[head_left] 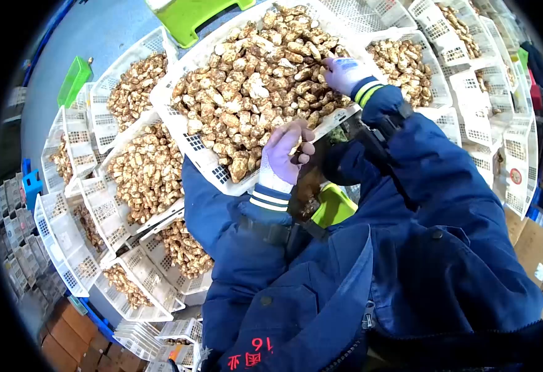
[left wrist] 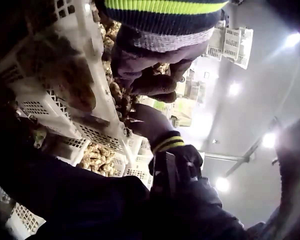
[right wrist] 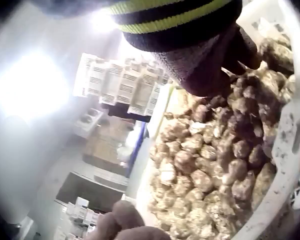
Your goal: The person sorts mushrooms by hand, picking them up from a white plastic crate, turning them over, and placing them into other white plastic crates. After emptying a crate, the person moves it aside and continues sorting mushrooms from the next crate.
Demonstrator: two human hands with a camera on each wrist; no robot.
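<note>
A large white crate [head_left: 198,144] in front of me is heaped with knobbly brown-and-cream mushrooms [head_left: 246,80]. Over its near edge is my left hand [head_left: 282,154], its gloved fingers curled around a small mushroom [left wrist: 161,69], mostly hidden by them. At the crate's right side, my right hand [head_left: 344,73] reaches fingers-first onto the heap, also gloved. Its fingertips touch the mushrooms there, with thumb and finger apart in the left wrist view. In the right wrist view, the right hand [right wrist: 205,65] is above darker mushrooms [right wrist: 240,107], and its fingertips are partly hidden.
White crates of mushrooms stand on the left [head_left: 144,173] and right [head_left: 401,68], close around the big crate. A green stool [head_left: 191,18] is beyond it, and a green object [head_left: 334,204] lies below my hands. Cardboard boxes [head_left: 536,248] stand at far right.
</note>
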